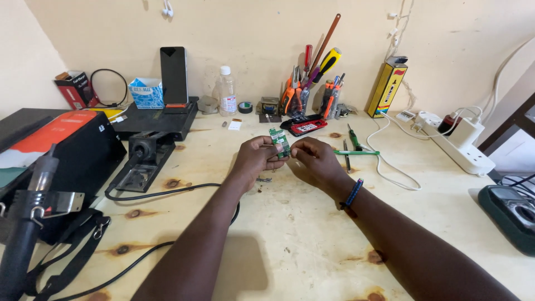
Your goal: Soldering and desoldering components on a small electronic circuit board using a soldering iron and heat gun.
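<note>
A small green circuit board (280,141) is held up above the wooden workbench (290,223), near its middle. My left hand (255,158) pinches the board's left edge with thumb and fingers. My right hand (316,161) closes on the board's right side; a blue beaded band (352,194) is on that wrist. Both forearms reach in from the bottom of the view. The board's lower part is hidden by my fingers.
Behind the hands lie a green-handled screwdriver (354,138), tweezers (356,152) and a red-and-black device (304,126). A tool holder (312,89) and bottle (225,92) stand by the wall. A power strip (460,145) and multimeter (510,212) sit right; a hot-air tool (28,223) and black case (61,150) left.
</note>
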